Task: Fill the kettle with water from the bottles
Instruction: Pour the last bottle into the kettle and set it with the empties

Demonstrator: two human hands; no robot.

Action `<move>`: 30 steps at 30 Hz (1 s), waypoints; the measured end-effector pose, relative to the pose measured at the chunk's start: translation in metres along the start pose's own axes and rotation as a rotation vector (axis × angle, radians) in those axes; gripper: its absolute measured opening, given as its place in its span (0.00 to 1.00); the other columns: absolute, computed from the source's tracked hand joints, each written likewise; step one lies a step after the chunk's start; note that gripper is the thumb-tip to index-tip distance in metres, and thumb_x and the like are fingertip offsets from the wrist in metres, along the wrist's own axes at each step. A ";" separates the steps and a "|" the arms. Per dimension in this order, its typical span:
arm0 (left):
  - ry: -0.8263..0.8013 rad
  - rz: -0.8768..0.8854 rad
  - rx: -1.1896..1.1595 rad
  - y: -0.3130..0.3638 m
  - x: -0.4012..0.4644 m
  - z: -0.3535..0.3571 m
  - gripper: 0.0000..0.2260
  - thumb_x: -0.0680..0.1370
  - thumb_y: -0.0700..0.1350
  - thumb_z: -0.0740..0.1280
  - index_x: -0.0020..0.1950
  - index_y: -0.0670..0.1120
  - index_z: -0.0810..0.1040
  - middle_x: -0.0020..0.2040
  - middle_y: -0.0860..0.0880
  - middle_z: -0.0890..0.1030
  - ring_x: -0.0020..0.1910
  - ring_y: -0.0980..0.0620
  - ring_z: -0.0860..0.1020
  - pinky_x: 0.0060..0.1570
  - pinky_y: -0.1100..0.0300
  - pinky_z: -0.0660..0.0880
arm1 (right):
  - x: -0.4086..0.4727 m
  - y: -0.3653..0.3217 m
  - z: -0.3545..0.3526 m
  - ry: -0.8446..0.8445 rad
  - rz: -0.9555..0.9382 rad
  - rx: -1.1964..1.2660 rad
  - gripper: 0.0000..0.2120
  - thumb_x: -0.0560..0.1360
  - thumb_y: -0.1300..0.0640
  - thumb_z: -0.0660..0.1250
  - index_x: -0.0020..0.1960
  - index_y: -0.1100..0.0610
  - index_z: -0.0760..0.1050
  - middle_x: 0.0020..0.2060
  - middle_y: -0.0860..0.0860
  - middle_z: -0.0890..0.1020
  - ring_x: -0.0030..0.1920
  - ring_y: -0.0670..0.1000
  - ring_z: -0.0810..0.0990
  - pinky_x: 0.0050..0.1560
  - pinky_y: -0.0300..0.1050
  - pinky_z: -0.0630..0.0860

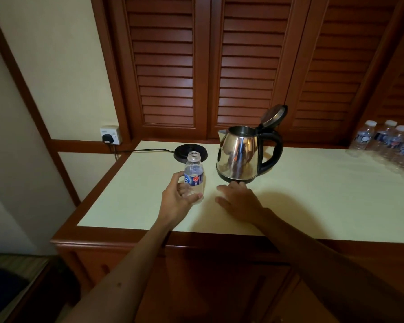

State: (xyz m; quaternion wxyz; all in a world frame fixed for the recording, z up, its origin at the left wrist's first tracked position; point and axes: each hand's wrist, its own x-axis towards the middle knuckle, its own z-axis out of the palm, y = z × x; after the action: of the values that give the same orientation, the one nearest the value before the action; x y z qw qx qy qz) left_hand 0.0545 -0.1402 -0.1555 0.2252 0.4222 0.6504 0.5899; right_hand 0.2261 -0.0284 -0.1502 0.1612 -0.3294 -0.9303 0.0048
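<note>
Operator: Forearms enter from the bottom edge. Left hand (176, 201) grips an uncapped clear water bottle (193, 177) low on its body, thumb and fingers curled round it; the bottle stands upright on the cream countertop (313, 201).

Inspector: Contents of that bottle?

Operator: It looks empty or nearly so; the exact level cannot be read. Holding it low probably steadies it while it is set down.

Inspector: Right hand?

Operator: Right hand (239, 201) lies flat, fingers spread and relaxed, holding nothing. Its fingertips reach the foot of the stainless electric kettle (239, 155).

Inspector: Kettle status?

Operator: Upright on the countertop, just right of the bottle, off its black power base (190, 153), which sits behind the bottle. Hinged lid (273, 116) stands open, mouth exposed for pouring; water level inside is not visible.

Inspector: Supply?

Operator: Capped bottles (387, 143) stand grouped at the far right, well apart from the kettle. Likely next step: fetch one.
</note>
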 end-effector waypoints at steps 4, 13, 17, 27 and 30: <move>0.006 0.003 -0.021 -0.001 0.001 -0.001 0.30 0.71 0.42 0.78 0.69 0.54 0.70 0.53 0.50 0.83 0.51 0.53 0.83 0.50 0.60 0.82 | 0.020 0.001 -0.003 -0.271 -0.068 -0.095 0.13 0.80 0.60 0.59 0.60 0.60 0.78 0.57 0.57 0.79 0.55 0.58 0.75 0.54 0.50 0.73; -0.040 -0.005 -0.107 -0.008 0.004 -0.004 0.29 0.71 0.42 0.78 0.68 0.56 0.71 0.55 0.47 0.84 0.53 0.49 0.83 0.55 0.50 0.81 | 0.075 -0.049 -0.106 0.105 -0.025 0.538 0.15 0.80 0.60 0.63 0.66 0.56 0.74 0.55 0.47 0.75 0.54 0.45 0.75 0.43 0.28 0.66; -0.052 -0.001 -0.131 -0.008 0.004 -0.003 0.29 0.72 0.43 0.77 0.70 0.55 0.71 0.57 0.48 0.83 0.55 0.48 0.83 0.55 0.50 0.81 | 0.087 -0.059 -0.123 -0.045 -0.253 0.295 0.15 0.78 0.63 0.65 0.64 0.56 0.77 0.57 0.49 0.78 0.56 0.46 0.74 0.53 0.36 0.66; -0.069 0.019 -0.139 -0.010 0.005 -0.005 0.30 0.73 0.42 0.77 0.71 0.55 0.70 0.58 0.50 0.83 0.57 0.49 0.81 0.53 0.55 0.82 | 0.099 -0.068 -0.127 -0.202 -0.461 0.056 0.11 0.76 0.66 0.65 0.56 0.61 0.81 0.55 0.58 0.82 0.57 0.54 0.79 0.60 0.54 0.74; -0.067 0.017 -0.128 -0.009 0.004 -0.004 0.29 0.73 0.41 0.77 0.71 0.55 0.71 0.58 0.50 0.83 0.56 0.48 0.82 0.53 0.52 0.82 | 0.099 -0.073 -0.128 -0.230 -0.403 -0.030 0.09 0.79 0.56 0.64 0.50 0.62 0.80 0.45 0.57 0.81 0.48 0.55 0.79 0.50 0.55 0.76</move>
State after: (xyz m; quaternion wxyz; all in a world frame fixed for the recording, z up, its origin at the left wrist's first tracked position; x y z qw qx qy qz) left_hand 0.0460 -0.1388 -0.1628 0.2684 0.4319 0.5998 0.6178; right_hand 0.1478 -0.0369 0.0090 0.0470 -0.1366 -0.9895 -0.0036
